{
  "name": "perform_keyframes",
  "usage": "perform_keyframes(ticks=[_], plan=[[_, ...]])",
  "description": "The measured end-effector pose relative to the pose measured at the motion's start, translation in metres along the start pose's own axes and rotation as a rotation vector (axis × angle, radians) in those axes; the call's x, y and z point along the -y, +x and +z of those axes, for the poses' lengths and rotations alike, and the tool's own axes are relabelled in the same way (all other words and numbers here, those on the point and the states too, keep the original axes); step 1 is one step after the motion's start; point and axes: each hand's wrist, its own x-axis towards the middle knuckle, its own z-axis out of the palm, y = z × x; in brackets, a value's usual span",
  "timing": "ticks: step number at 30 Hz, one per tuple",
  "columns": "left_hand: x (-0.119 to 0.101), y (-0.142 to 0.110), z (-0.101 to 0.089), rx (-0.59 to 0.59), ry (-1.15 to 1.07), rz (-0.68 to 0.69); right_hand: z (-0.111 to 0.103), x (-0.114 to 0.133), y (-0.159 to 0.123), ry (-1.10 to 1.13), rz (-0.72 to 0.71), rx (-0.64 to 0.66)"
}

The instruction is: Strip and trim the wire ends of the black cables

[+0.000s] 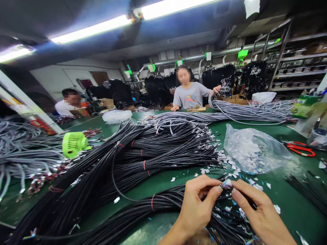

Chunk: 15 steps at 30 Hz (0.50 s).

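Observation:
My left hand [200, 202] pinches the end of a black cable between thumb and forefinger. At that end, thin coloured wires and a small piece of white foil wrap [227, 184] show between my fingertips. From the other side, my right hand [257, 206] closes thumb and forefinger on the same wrap. Beneath both hands lies a bundle of black cables [163, 200], tied with a red band and running off to the left. Its stripped ends with blue and white wires spread below my right hand. My palms hide part of these ends.
More banded black cables [153, 161] cover the middle of the green table [163, 177], with grey cables [184, 118] behind. A clear plastic bag [255, 149] of scraps, red-handled pliers [301, 148] and a green fan [74, 144] lie around. A co-worker [190, 93] opposite holds grey cables; another person [70, 103] sits left.

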Motion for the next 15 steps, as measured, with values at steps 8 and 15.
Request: perform_keyframes(ticks=[8,15], plan=[[0.001,0.000,0.000,0.010,0.131,0.032,-0.003,-0.004,0.000,-0.013,-0.007,0.042],[-0.003,0.001,0.002,-0.016,0.347,0.279,0.002,0.008,0.001,0.143,0.103,0.005]])
